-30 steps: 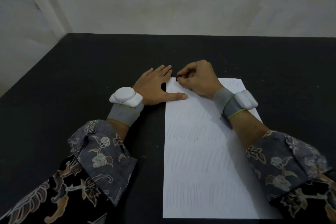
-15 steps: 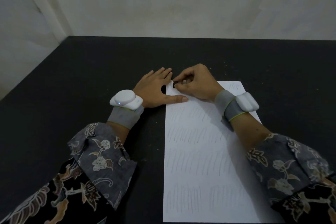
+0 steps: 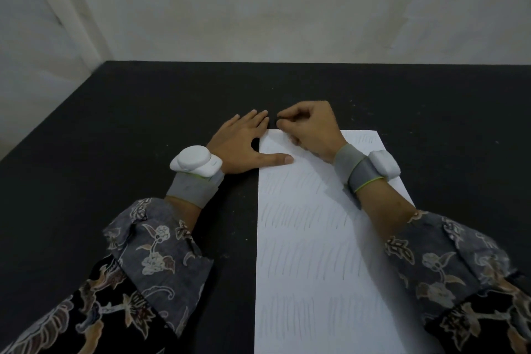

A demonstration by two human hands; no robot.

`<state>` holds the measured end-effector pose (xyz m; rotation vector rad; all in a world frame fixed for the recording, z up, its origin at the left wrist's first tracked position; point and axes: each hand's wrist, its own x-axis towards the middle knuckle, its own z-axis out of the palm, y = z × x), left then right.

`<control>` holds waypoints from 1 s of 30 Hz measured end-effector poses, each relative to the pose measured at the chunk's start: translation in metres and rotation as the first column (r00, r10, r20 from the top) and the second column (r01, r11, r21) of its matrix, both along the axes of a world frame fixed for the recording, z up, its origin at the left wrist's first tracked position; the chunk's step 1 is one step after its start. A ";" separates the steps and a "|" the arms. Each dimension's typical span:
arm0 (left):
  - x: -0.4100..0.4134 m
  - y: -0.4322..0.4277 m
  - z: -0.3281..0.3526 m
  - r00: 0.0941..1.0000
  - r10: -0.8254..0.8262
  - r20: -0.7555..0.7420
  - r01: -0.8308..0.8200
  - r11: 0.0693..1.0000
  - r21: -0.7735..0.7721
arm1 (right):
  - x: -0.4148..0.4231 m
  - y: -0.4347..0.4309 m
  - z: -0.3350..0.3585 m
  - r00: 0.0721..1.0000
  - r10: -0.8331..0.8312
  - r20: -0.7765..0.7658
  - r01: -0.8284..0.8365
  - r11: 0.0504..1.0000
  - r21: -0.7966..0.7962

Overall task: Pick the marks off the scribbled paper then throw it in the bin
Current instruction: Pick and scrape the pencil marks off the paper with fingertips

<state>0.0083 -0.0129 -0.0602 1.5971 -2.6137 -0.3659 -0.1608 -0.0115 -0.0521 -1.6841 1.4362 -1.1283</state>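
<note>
Right hand (image 3: 311, 128) pinches a small dark eraser (image 3: 278, 119) at the white scribbled paper's (image 3: 316, 267) far corner (left hand (image 3: 244, 144) flat, steadying), most pencil rows apparently unerased, binning undone.

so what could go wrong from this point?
1. The left hand pins the paper with only its thumb, at the near-left top edge. The rest lies free on the table, so rubbing may shift or crease it.
2. The right hand pinches a small dark eraser by its fingertips at the sheet's top corner. It could slip out.
3. Faint marks still fill most rows, and no bin is in view.
</note>
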 end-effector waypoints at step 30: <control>0.001 -0.002 -0.005 0.996 -0.001 -0.090 -0.003 0.999 -0.048 | 0.006 0.008 0.004 0.892 0.120 -0.437 -0.205 0.967 -0.154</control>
